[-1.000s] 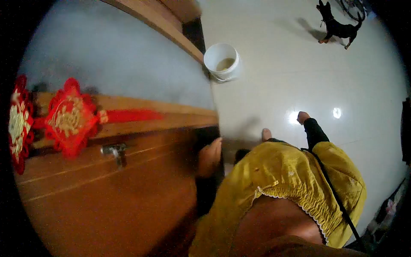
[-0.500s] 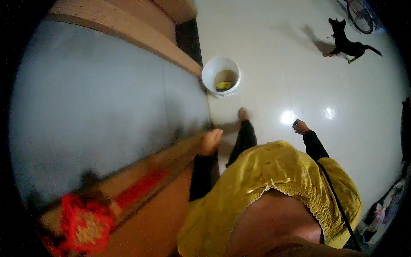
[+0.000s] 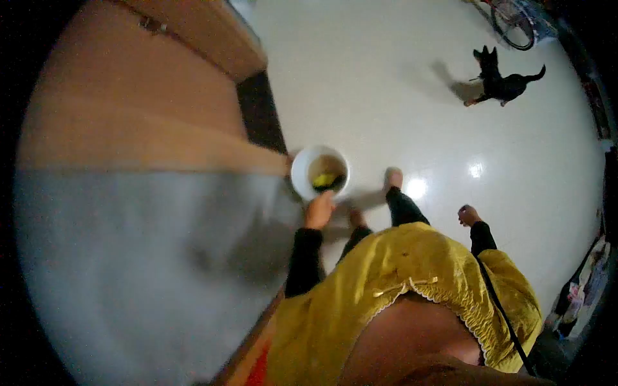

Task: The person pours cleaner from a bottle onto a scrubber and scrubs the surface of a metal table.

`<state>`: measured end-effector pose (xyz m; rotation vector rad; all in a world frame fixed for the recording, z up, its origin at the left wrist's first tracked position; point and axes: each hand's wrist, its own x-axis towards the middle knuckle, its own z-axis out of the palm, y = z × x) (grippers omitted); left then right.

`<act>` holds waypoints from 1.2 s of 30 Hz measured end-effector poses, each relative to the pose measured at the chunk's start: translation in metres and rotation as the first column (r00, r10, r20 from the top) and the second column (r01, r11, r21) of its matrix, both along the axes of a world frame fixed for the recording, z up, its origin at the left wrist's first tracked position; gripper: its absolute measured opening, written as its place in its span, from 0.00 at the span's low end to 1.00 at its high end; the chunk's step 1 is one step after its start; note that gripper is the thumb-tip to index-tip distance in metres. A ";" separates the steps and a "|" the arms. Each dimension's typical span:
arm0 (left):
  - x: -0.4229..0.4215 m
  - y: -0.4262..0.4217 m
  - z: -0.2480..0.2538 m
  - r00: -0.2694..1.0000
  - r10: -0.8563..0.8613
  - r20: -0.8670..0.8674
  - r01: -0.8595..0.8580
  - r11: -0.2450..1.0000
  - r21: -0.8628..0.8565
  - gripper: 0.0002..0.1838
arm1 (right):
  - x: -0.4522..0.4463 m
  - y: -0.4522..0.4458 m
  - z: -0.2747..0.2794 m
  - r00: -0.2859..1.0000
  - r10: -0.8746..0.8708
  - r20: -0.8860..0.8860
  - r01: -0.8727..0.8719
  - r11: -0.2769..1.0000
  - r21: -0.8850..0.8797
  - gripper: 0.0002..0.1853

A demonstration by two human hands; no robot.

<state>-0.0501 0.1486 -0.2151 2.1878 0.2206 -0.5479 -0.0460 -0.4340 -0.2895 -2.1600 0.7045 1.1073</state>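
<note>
A white bucket (image 3: 297,174) stands on the floor by the corner of the wooden frame. Murky liquid (image 3: 322,168) and a yellow cloth-like thing (image 3: 325,180) are inside it. My left hand (image 3: 320,211) reaches forward, its fingertips overlapping the bucket's near rim in view; whether they touch it I cannot tell. Its fingers look stretched out, and nothing shows in them. Off to the right, over the floor, my right hand (image 3: 468,216) hangs with curled fingers and no visible object.
A grey panel (image 3: 129,257) and wooden furniture (image 3: 129,83) fill the left side. A small black dog (image 3: 505,83) stands on the glossy pale floor (image 3: 373,83) near a bicycle wheel (image 3: 513,24). Patterned cloth items (image 3: 579,286) lie at the right edge.
I have stepped forward, and the bucket now appears closer to me. My left hand has come up to its near rim in view. The red decoration has mostly left the view.
</note>
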 end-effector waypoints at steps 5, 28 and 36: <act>0.040 0.019 -0.034 0.984 -0.146 -0.104 0.147 0.989 -0.004 0.18 | -0.027 -0.067 -0.033 0.980 0.096 -0.176 -0.123 0.981 -0.149 0.11; -0.108 0.269 0.001 0.802 0.197 -0.563 0.009 0.940 0.341 0.17 | 0.277 0.340 0.032 0.656 0.515 0.551 -0.652 0.754 0.072 0.12; 0.061 0.279 0.056 0.929 -0.069 -0.363 0.199 0.922 0.332 0.18 | 0.215 0.161 0.100 0.866 0.438 0.241 -0.440 0.897 -0.047 0.09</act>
